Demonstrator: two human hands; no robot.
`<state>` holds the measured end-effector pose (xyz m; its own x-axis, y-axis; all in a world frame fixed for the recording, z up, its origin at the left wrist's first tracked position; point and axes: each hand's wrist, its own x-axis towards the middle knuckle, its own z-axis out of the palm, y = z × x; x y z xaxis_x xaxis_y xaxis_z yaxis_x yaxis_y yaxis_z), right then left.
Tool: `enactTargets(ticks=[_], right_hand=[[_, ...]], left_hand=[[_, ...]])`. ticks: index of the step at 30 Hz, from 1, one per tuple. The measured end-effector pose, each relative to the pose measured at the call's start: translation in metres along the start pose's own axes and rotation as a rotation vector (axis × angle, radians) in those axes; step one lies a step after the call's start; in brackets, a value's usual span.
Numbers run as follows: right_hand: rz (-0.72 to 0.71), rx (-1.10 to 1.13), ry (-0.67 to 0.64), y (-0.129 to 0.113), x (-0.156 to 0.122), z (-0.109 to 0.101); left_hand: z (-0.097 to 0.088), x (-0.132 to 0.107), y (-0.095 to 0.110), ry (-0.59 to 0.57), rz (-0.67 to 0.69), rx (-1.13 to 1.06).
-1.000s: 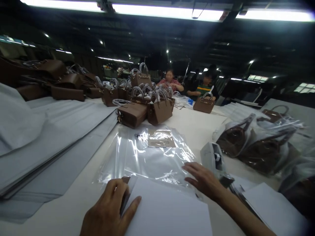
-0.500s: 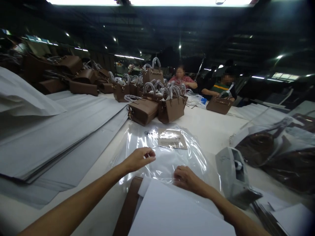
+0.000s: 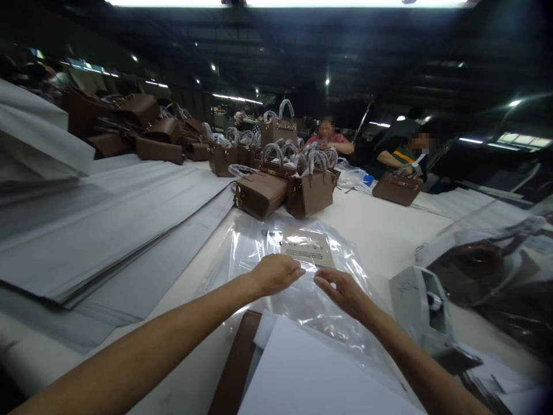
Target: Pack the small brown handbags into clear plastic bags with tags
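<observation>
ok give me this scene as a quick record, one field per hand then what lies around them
left hand: over the clear plastic, grip unclear
right hand: beside it, over the plastic, grip unclear
beyond: tan printed panel
near edge: white sheet, brown item along its left
far side: brown handbags
left side: stacked pale sheets
right side: pale device, plastic-wrapped brown bags
people: two across the table

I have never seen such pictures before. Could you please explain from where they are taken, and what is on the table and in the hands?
There is no machine here: one camera, worn on a person's head, looks forward and down. You see that person's bare left hand and right hand close together over clear plastic on a pale table. Nearest the camera is a white sheet; beyond the plastic are brown handbags. Whether either hand's grip holds the plastic, I cannot tell.
</observation>
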<state>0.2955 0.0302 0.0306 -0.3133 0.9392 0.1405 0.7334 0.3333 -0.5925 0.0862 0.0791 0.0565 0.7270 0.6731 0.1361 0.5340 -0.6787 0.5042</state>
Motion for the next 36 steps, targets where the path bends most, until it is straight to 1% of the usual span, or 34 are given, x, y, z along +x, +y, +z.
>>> enactTargets(ticks=[2, 4, 6, 8, 10, 13, 16, 19, 22, 24, 25, 27, 28, 31, 33, 34, 36], right_hand=[[-0.083, -0.201, 0.035, 0.000, -0.010, 0.001], [-0.167, -0.430, 0.047, 0.006, -0.020, 0.004], [-0.182, -0.557, 0.064, 0.014, -0.026, 0.008], [-0.136, -0.584, 0.097, 0.019, -0.028, 0.011], [-0.096, -0.615, 0.136, 0.018, -0.024, 0.015], [-0.082, -0.661, 0.171, 0.009, -0.014, 0.019], [-0.093, -0.707, 0.225, -0.001, -0.008, 0.022], [-0.116, -0.744, 0.268, -0.004, -0.011, 0.023], [-0.201, -0.838, 0.272, -0.002, -0.020, 0.022], [-0.246, -0.933, 0.278, 0.002, -0.029, 0.019], [-0.246, -0.976, 0.272, 0.005, -0.034, 0.017], [-0.188, -1.044, 0.229, 0.014, -0.048, 0.011], [-0.130, -1.075, 0.205, 0.019, -0.056, 0.007], [0.118, -1.104, 0.176, 0.037, -0.088, -0.003], [0.307, -1.021, 0.204, 0.048, -0.110, -0.008], [0.398, -0.937, 0.222, 0.052, -0.120, -0.009], [0.583, -0.665, 0.286, 0.057, -0.137, -0.008]], left_hand=[[-0.001, -0.006, -0.003, -0.010, -0.013, -0.009], [-0.002, -0.013, -0.005, -0.035, -0.024, -0.030], [-0.003, -0.020, -0.006, -0.071, -0.043, -0.056], [-0.003, -0.023, -0.004, -0.110, -0.069, -0.069], [-0.002, -0.019, 0.001, -0.129, -0.104, -0.048], [0.003, -0.007, 0.010, -0.138, -0.153, 0.046], [0.007, 0.002, 0.015, -0.177, -0.221, 0.165], [0.007, -0.001, 0.010, -0.223, -0.332, 0.255], [0.002, -0.013, 0.000, -0.251, -0.412, 0.294], [-0.003, -0.023, -0.009, -0.244, -0.459, 0.291], [-0.006, -0.028, -0.013, -0.227, -0.485, 0.282], [-0.013, -0.039, -0.021, -0.161, -0.538, 0.245], [-0.017, -0.044, -0.026, -0.112, -0.562, 0.217], [-0.022, -0.062, -0.037, 0.053, -0.636, 0.084], [-0.020, -0.073, -0.043, 0.125, -0.683, -0.072], [-0.017, -0.078, -0.045, 0.141, -0.702, -0.175], [-0.009, -0.085, -0.047, 0.163, -0.717, -0.418]])
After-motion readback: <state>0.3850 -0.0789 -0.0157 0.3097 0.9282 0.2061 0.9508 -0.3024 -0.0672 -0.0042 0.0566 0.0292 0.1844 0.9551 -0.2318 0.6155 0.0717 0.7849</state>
